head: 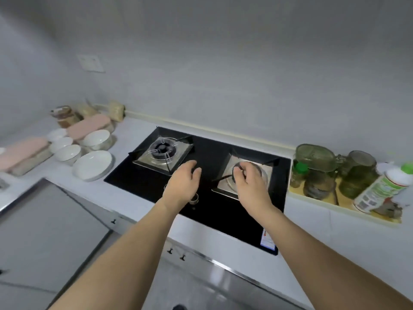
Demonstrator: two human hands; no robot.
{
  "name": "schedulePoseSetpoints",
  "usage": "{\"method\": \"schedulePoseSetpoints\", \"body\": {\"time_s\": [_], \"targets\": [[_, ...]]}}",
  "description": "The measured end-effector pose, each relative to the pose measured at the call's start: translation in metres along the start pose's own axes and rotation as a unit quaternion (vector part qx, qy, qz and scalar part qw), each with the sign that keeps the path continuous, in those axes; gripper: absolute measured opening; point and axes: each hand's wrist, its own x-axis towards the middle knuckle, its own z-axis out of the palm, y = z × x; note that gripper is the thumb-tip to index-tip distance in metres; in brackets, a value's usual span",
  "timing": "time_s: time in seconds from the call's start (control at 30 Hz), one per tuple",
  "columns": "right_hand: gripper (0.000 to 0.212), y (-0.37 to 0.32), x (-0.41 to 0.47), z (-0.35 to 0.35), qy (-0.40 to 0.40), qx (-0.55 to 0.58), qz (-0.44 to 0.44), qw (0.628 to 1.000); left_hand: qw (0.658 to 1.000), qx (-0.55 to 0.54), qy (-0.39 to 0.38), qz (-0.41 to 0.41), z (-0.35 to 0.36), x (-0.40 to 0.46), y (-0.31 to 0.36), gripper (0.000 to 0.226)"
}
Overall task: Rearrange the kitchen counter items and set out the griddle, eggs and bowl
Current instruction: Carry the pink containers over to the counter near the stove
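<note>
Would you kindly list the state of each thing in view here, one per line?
Left hand: loosely curled over the hob, holding nothing.
Right hand: fingers on a dark ring at the right burner.
Left burner: bare, no flame seen.
White plate: upright, empty.
White bowls: upright, apparently empty.
Green glass jars: upright in the tray.
White bottle: leaning, capped.

Dim, soft light; blurred, bowed edges

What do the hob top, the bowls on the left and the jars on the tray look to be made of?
Hob top: glossy black, probably glass, going by its sheen. Bowls: white, glazed, likely ceramic. Jars: see-through green-tinted, glass or plastic; cannot tell.
</note>
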Motion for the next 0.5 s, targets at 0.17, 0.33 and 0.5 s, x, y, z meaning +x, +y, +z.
{"method": "schedulePoseSetpoints", "body": {"time_s": [0.17, 0.33, 0.5], "targets": [[0.047, -0.058, -0.005, 0.076, -0.05, -0.012, -0.058, 0.997, 0.996, -0.015, 0.068, -0.059, -0.066, -0.014, -0.072, 0.032], [0.045, -0.118, -0.011, 0.162, -0.114, 0.021, -0.078, 0.99, 0.992, 0.0, 0.095, -0.085, -0.137, -0.019, -0.148, 0.043], [0.045, -0.178, -0.015, 0.251, -0.159, 0.041, -0.098, 0.982, 0.982, -0.027, 0.129, -0.137, -0.209, -0.02, -0.225, 0.045]]}}
